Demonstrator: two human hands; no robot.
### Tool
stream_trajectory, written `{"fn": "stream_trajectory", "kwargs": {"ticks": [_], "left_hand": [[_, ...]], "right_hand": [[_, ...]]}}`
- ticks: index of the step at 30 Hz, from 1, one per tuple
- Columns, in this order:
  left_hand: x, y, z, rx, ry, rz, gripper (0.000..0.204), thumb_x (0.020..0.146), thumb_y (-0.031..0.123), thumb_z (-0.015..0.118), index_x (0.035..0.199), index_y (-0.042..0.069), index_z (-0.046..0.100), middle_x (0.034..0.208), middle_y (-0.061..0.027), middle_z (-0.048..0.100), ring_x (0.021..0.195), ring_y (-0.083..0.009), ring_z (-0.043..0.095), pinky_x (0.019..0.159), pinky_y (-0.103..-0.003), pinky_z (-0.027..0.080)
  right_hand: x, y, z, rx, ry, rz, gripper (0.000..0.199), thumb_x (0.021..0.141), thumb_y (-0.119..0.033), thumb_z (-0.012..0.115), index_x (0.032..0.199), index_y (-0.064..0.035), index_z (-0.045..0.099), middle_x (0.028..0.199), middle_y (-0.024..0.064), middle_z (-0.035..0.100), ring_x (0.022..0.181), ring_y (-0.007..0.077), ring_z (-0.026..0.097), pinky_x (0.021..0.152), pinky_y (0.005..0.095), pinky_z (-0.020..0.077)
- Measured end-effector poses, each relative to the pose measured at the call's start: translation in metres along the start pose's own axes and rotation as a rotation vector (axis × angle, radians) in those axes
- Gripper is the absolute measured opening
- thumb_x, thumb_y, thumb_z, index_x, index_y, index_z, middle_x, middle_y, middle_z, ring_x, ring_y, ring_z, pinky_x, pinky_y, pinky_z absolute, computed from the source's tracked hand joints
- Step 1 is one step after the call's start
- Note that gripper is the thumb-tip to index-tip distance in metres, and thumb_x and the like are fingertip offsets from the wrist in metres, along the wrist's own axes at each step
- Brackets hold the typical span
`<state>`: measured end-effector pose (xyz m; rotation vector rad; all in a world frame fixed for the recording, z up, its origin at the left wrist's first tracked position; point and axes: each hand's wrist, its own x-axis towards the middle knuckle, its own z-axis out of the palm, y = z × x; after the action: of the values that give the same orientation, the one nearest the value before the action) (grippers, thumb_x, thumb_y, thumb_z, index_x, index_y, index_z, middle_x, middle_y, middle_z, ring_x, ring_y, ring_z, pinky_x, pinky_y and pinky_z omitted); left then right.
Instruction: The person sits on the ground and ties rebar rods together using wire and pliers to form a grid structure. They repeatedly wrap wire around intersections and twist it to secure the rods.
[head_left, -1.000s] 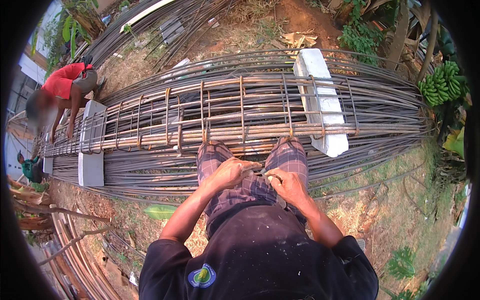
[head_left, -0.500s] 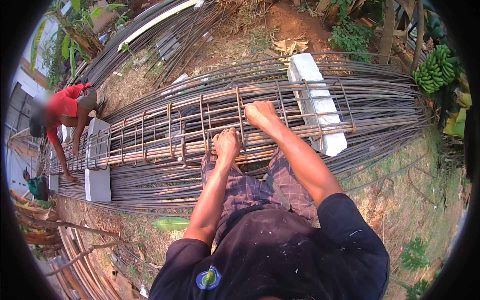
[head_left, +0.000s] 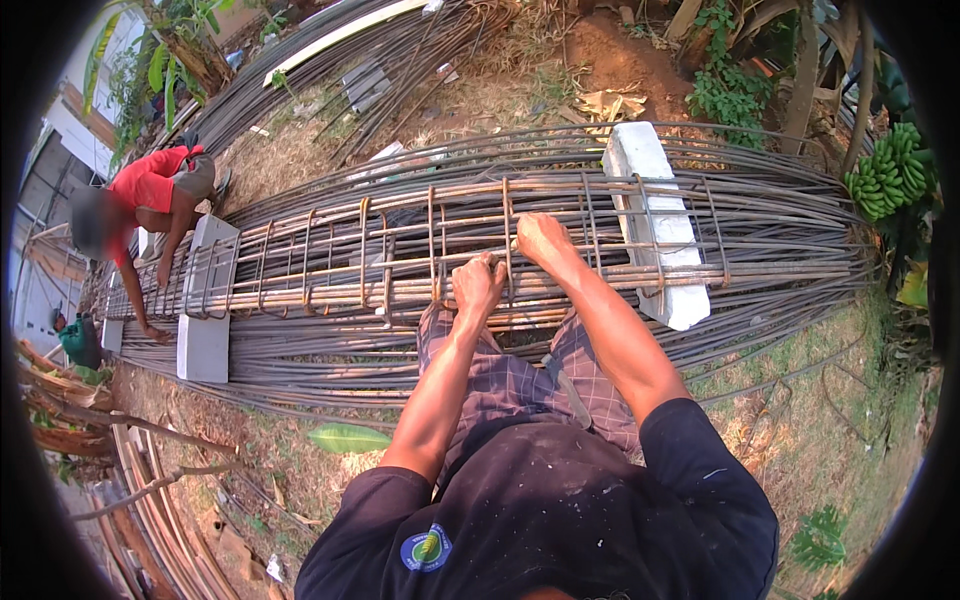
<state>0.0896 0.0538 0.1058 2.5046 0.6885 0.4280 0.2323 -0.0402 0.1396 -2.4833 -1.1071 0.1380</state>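
A long rebar cage [head_left: 400, 265] of lengthwise steel bars with square stirrups [head_left: 366, 250] lies across in front of me. My right hand [head_left: 545, 242] is closed on it at its middle, right against one stirrup. Lower and to the left, my left hand [head_left: 479, 284] has its fingers curled round the cage's near bars, beside the same stirrup. My fingers partly hide the exact spots they grip. The cage rests on a white block [head_left: 660, 230] to the right and another pale block [head_left: 204, 348] to the left.
Many loose steel rods [head_left: 300, 365] lie beneath the cage. At the far left a person in a red shirt [head_left: 150, 185] bends over the cage's end, hands low. Another person in green [head_left: 78, 342] is behind. Green bananas [head_left: 888, 175] hang at the right.
The view has shifted, so the cage and my hands appear slightly further right. Both hands keep their places on the cage by the same stirrup.
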Motion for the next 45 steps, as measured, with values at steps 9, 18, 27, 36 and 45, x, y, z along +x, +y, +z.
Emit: {"fn": "stream_trajectory", "kwargs": {"ticks": [9, 18, 27, 36, 45], "left_hand": [[0.031, 0.014, -0.014, 0.065, -0.128, 0.056, 0.033, 0.092, 0.036, 0.065, 0.086, 0.004, 0.074, 0.084, -0.0242, 0.071, 0.084, -0.0436, 0.070, 0.075, -0.052, 0.054], [0.073, 0.008, -0.046, -0.099, -0.588, 0.224, 0.045, 0.103, 0.042, 0.053, 0.103, 0.002, 0.073, 0.092, -0.0210, 0.073, 0.090, -0.0346, 0.071, 0.082, -0.045, 0.053], [0.078, -0.036, -0.011, -0.136, -0.661, 0.263, 0.027, 0.095, 0.024, 0.066, 0.113, 0.004, 0.070, 0.107, -0.0173, 0.072, 0.104, -0.0349, 0.068, 0.090, -0.043, 0.051], [0.061, -0.020, -0.017, -0.048, -0.559, 0.161, 0.035, 0.093, 0.037, 0.065, 0.120, 0.017, 0.073, 0.114, -0.0101, 0.074, 0.108, -0.0316, 0.069, 0.090, -0.043, 0.054], [0.057, -0.031, -0.006, -0.022, -0.362, 0.164, 0.026, 0.086, 0.038, 0.072, 0.107, 0.024, 0.079, 0.091, -0.0120, 0.075, 0.091, -0.0310, 0.073, 0.083, -0.045, 0.054]], "right_hand": [[-0.029, 0.005, 0.031, 0.532, 0.029, 0.299, 0.028, 0.080, -0.014, 0.059, 0.098, -0.0043, 0.079, 0.080, 0.0233, 0.072, 0.079, 0.0296, 0.074, 0.075, 0.0408, 0.0556], [-0.052, -0.020, 0.030, 0.260, 0.246, 0.179, 0.014, 0.087, -0.014, 0.064, 0.094, -0.0037, 0.069, 0.098, 0.0209, 0.071, 0.091, 0.0445, 0.070, 0.080, 0.0527, 0.0564], [-0.034, -0.022, 0.023, 0.392, 0.132, 0.426, 0.026, 0.085, -0.035, 0.071, 0.086, -0.0090, 0.077, 0.088, 0.0197, 0.075, 0.088, 0.0419, 0.072, 0.075, 0.0492, 0.0555], [-0.075, -0.009, -0.012, 0.044, 0.111, -0.013, 0.013, 0.081, -0.015, 0.068, 0.086, -0.0041, 0.072, 0.086, 0.0197, 0.070, 0.084, 0.0373, 0.072, 0.079, 0.0500, 0.0542], [-0.027, -0.036, -0.027, -0.167, 0.038, -0.455, 0.007, 0.091, -0.010, 0.058, 0.090, -0.0035, 0.060, 0.092, 0.0195, 0.060, 0.080, 0.0426, 0.068, 0.066, 0.0538, 0.0527]]}}
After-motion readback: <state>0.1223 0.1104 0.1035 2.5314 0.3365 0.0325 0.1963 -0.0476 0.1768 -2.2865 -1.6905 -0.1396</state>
